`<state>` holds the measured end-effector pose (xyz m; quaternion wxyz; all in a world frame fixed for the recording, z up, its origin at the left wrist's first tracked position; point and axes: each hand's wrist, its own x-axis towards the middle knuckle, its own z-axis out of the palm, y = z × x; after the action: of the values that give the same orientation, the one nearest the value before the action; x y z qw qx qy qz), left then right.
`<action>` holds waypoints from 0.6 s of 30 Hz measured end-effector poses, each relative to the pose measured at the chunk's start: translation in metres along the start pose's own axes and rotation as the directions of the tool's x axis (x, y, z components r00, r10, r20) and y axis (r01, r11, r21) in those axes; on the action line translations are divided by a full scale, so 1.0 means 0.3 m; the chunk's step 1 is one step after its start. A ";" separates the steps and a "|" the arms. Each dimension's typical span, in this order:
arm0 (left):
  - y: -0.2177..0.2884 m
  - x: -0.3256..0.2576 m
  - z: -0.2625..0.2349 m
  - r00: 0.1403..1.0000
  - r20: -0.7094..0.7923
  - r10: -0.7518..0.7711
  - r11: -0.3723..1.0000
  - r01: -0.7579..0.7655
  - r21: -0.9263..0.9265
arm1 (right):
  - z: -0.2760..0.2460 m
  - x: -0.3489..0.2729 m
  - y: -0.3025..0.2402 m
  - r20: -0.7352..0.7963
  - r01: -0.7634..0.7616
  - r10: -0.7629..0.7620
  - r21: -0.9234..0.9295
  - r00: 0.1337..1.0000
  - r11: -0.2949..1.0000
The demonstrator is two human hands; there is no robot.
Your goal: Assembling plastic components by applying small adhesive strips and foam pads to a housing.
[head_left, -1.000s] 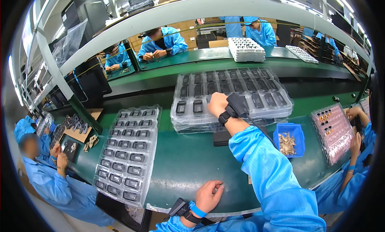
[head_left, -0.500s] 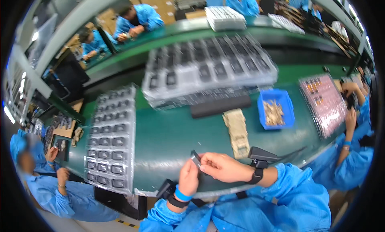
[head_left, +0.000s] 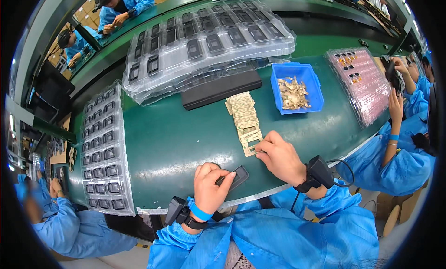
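Observation:
My left hand (head_left: 211,186) is closed on a small black rectangular plastic frame (head_left: 240,176), held low over the green table near its front edge. To its right, my right hand (head_left: 284,160) pinches at the near end of a fanned row of beige paper-backed adhesive frames (head_left: 244,116). Its fingertips are on the edge of the nearest piece, which has a rectangular cut-out. Just beyond that hand stands a blue bin (head_left: 301,108) with curled beige paper scraps (head_left: 292,93) inside.
A long black block (head_left: 222,90) lies before stacked clear trays (head_left: 209,53) of black frames. Another tray (head_left: 103,150) of black frames is at the left. Pink bubble-wrap-like trays (head_left: 360,85) lie at the right. Co-workers in blue sit on both sides and across.
My hands, earlier together over the black frame, are now apart. The right has gone to the beige adhesive frames; the left keeps the black frame. The view has shifted too.

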<state>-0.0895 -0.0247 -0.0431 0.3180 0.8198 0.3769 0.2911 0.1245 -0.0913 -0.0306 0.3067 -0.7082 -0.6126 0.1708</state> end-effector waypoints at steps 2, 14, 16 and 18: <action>0.008 -0.001 0.009 1.000 0.006 -0.005 0.999 0.005 0.050 | -0.003 0.001 0.005 0.031 0.030 -0.030 -0.023 0.999 0.999; 0.058 0.132 0.010 0.992 -0.021 0.123 0.990 -0.124 -0.062 | -0.034 0.019 -0.028 0.046 0.334 -0.348 -0.416 0.936 0.845; 0.089 0.158 -0.001 0.995 0.073 0.064 0.993 -0.056 -0.102 | -0.053 0.020 -0.054 0.102 0.384 -0.384 -0.481 0.917 0.788; 0.102 0.171 0.001 0.985 0.172 0.009 0.986 0.020 -0.166 | -0.075 0.024 -0.065 0.100 0.389 -0.387 -0.450 0.917 0.804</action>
<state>-0.0480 0.0007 -0.0085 0.4178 0.8113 0.3246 0.2488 0.1248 -0.0881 -0.0001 0.1571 -0.6200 -0.7675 -0.0443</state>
